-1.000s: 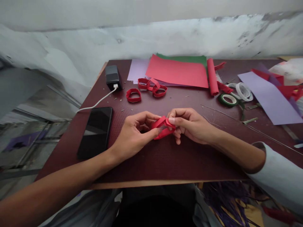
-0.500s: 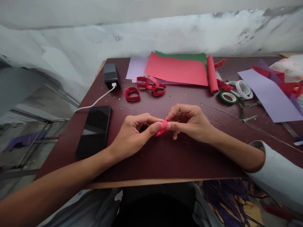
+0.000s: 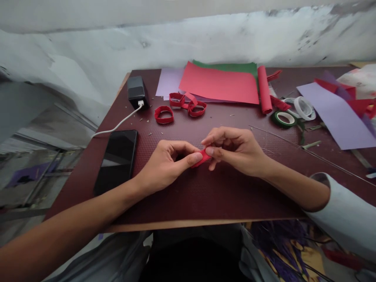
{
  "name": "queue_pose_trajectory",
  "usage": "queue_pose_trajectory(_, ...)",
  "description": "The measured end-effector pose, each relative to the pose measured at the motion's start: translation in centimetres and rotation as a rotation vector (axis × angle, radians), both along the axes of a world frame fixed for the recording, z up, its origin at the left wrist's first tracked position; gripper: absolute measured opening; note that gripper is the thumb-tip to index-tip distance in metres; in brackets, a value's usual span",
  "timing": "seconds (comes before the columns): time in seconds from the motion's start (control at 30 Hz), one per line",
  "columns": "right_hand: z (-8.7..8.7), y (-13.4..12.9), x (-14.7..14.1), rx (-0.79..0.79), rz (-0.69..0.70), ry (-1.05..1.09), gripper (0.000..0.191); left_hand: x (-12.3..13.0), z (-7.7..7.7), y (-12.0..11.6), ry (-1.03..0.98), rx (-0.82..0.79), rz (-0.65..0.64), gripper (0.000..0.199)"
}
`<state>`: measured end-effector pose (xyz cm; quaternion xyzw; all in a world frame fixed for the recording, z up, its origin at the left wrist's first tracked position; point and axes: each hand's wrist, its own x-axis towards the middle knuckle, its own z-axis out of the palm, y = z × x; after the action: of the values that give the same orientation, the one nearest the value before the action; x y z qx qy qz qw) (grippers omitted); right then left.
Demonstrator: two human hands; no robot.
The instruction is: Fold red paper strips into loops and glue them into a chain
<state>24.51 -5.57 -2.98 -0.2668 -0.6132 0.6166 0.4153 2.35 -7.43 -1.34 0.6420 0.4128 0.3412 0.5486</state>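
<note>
A small folded strip of red paper (image 3: pixel 202 157) is held over the near middle of the table. My left hand (image 3: pixel 170 160) pinches its left end between thumb and forefinger. At its right end, the thumb of my right hand (image 3: pixel 235 150) presses on the paper, its forefinger raised just behind and the other fingers curled loosely. Much of the strip is covered by the fingertips. Behind my hands lie a single red paper ring (image 3: pixel 163 120) and a cluster of linked red paper rings (image 3: pixel 190 105).
A black phone (image 3: pixel 119 156) and a dark charger block (image 3: pixel 136 88) with a white cable lie left. Red sheets (image 3: pixel 220 84) and a red roll (image 3: pixel 264 90) lie at the back. Green tape (image 3: pixel 283 118), a thin wire (image 3: pixel 282 139) and a lilac sheet (image 3: pixel 331 113) lie right.
My right thumb has shifted onto the red strip's right end, and the right forefinger has lifted slightly. My left hand keeps its pinch. The view has tilted a little.
</note>
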Motion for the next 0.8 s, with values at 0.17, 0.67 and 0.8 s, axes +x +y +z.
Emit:
queue_pose_trajectory(0.17, 0.04, -0.33, -0.25, 0.084, -0.064, -0.031, 0.026, 0.15, -0.07, 0.03, -0.04, -0.039, -0.055, 0.023)
queue_pose_trajectory(0.67, -0.49, 0.19, 0.59, 0.943, -0.241, -0.437, 0.013, 0.6, -0.12, 0.19, -0.665, -0.449, 0.061, 0.02)
queue_pose_trajectory(0.8, -0.35, 0.05, 0.41, 0.97, -0.235, -0.43, 0.011, 0.61, 0.03, 0.06, -0.675, -0.447, 0.067, 0.024)
